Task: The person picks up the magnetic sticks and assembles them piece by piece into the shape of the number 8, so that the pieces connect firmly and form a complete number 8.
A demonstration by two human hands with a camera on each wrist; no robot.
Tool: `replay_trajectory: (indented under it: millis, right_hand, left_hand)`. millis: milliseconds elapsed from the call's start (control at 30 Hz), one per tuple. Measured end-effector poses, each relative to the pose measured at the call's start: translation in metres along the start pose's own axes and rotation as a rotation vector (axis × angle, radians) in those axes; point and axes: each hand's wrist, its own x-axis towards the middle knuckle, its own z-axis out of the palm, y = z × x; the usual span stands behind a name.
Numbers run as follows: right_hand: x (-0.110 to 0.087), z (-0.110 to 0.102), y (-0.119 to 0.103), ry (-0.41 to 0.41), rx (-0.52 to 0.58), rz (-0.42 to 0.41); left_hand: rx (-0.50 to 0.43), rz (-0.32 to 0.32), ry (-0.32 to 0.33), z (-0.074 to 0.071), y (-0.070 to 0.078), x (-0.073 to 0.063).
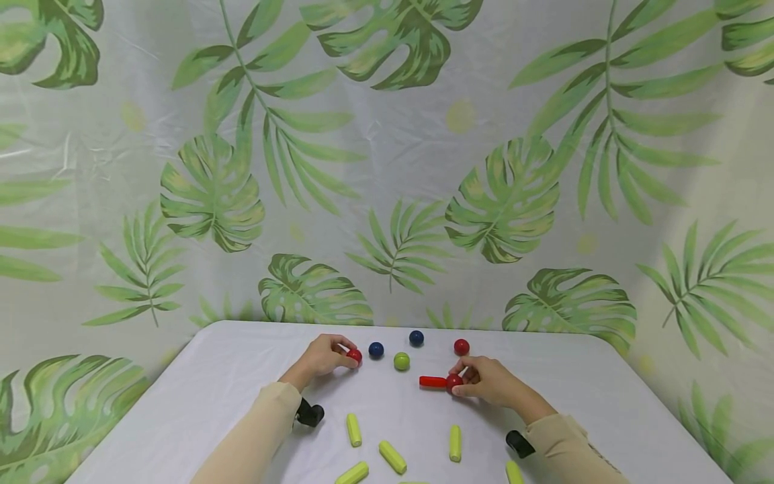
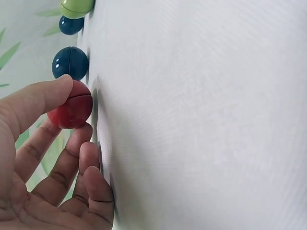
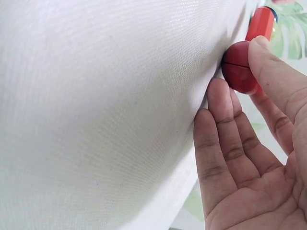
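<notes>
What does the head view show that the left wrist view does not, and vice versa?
Only the head view shows the right hand, the red stick and the yellow-green sticks.
Only the left wrist view clearly shows the palm of the left hand and the seam on its red ball.
Both show that ball pinched, two blue balls and the green ball.

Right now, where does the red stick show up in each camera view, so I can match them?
Head: right of centre, low in the picture; the red stick lies just left of the red ball held by the right hand.
Left wrist: not in it.
Right wrist: upper right, the stick above that ball.
Shared landmark: the white tablecloth, in all three.
</notes>
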Motion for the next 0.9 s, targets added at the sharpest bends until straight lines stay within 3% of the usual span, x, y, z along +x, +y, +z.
replay_trajectory:
  millis: [400,900]
  right_hand:
    - [-0.001,-0.001,-0.002,0.002,-0.005,0.005]
    - [0.000,-0.001,-0.004,0.011,-0.008,0.027]
  left_hand:
    - [-0.018,0.006,-0.035,0.006,0.007,-0.006]
    - [-0.031,0.100,-0.156,0.022,0.024,-0.012]
